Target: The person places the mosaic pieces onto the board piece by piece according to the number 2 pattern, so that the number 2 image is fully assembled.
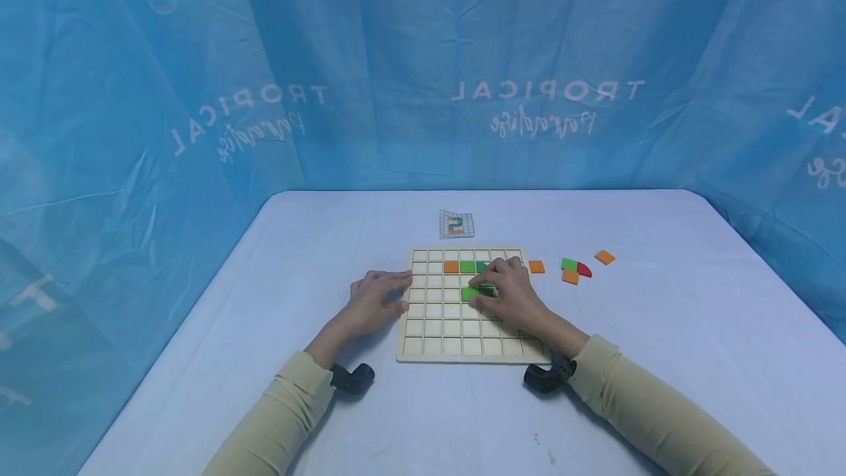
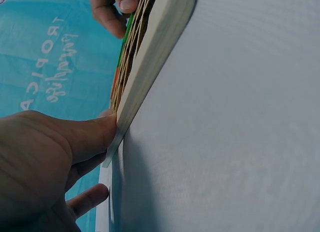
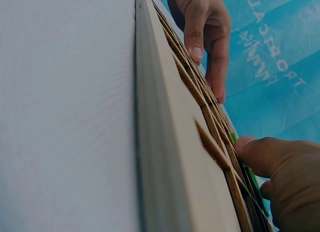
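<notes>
A pale wooden grid board (image 1: 432, 328) lies on the table, holding an orange square tile (image 1: 451, 267), a green square tile (image 1: 467, 267) and a dark green tile (image 1: 482, 267) along an upper row. Lower down sits another light green square tile (image 1: 468, 294), beside a dark green tile partly hidden under my right hand (image 1: 509, 294). The thumb and index finger of that hand pinch the light green tile at its edges. My left hand (image 1: 374, 301) touches the board's left edge with its thumb and fingers extended; in the left wrist view its thumb (image 2: 95, 134) rests against the rim.
Beyond the board lies a small transparent card printed with a grid and coloured pattern (image 1: 457, 225). Loose at the right are orange tiles (image 1: 604, 257), a green tile (image 1: 569, 264) and a red quarter-round tile (image 1: 584, 269). Blue curtains (image 1: 423, 145) hang behind the white table.
</notes>
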Demonstrator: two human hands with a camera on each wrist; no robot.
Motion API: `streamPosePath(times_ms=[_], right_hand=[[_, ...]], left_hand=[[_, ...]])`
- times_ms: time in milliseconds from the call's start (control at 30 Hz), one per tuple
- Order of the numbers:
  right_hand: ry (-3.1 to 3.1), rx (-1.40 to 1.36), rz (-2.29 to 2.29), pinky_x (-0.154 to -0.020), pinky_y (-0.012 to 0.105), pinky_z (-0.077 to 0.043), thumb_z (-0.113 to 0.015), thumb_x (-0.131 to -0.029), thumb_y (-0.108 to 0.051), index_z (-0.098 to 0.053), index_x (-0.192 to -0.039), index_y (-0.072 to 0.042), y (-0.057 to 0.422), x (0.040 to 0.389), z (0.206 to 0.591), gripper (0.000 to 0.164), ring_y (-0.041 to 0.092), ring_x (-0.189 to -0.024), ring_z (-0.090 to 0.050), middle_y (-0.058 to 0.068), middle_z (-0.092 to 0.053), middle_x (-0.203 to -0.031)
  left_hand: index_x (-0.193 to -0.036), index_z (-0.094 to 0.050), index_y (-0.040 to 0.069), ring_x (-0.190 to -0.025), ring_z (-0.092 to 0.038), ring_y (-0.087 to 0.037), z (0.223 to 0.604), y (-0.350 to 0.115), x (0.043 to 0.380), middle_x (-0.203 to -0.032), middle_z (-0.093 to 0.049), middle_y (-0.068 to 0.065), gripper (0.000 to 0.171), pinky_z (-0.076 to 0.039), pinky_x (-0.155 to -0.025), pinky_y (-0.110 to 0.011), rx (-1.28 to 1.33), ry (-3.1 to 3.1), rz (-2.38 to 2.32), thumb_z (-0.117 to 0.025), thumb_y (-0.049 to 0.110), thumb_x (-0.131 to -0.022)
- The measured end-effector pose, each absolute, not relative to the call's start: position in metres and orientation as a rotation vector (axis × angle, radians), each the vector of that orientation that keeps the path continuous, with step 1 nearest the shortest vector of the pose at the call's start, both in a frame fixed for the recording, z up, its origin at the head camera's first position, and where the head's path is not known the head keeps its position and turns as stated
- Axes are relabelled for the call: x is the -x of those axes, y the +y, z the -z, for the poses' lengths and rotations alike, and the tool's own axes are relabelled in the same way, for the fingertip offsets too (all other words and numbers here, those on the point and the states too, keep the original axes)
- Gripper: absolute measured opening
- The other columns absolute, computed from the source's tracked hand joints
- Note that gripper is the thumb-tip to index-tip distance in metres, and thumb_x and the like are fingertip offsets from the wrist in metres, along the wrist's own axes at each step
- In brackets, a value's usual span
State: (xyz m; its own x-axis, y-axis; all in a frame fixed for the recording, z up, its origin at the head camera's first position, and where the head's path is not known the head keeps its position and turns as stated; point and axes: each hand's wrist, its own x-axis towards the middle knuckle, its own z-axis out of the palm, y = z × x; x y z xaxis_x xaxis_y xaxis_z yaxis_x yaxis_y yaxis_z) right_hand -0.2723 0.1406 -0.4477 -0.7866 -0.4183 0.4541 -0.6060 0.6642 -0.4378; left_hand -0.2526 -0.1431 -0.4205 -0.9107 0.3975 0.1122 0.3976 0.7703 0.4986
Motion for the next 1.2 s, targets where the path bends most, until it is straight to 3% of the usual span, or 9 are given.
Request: streamPosePath(times_ms=[300,633,1200], right_hand=[[-2.534,-0.84,-0.873,-0.074,0.042,-0.03,-0.082,-0.077,-0.027,-0.075,-0.1,-0.013,0.143,0.27,0.447,0.028,0.022,-0.085,-0.037,0.001,-0.054,-0.095],[-2.502,-0.816,-1.008,-0.079,0.045,-0.035,-0.079,-0.081,-0.022,-0.072,-0.108,-0.007,0.152,0.271,0.441,0.032,0.028,-0.097,-0.041,0.005,-0.056,-0.103],[-2.578,-0.422,-0.936,-0.079,0.045,-0.031,-0.079,-0.081,-0.015,-0.071,-0.11,-0.003,0.225,0.278,0.427,0.033,0.034,-0.101,-0.038,0.013,-0.057,-0.103]], left_hand=[[-0.137,-0.054,0.008,-0.13,-0.036,-0.029,0.42,-0.142,0.252,-0.145,-0.046,-0.002,0.048,-0.022,-0.101,-0.054,0.664,-2.961,0.839,-0.066,0.021,-0.092],[-0.137,-0.053,0.009,-0.13,-0.035,-0.029,0.42,-0.142,0.253,-0.145,-0.045,-0.001,0.049,-0.022,-0.102,-0.054,0.666,-2.972,0.832,-0.066,0.021,-0.092],[-0.137,-0.053,0.008,-0.13,-0.035,-0.029,0.419,-0.142,0.254,-0.146,-0.045,-0.003,0.049,-0.021,-0.102,-0.056,0.662,-2.975,0.82,-0.066,0.02,-0.092]])
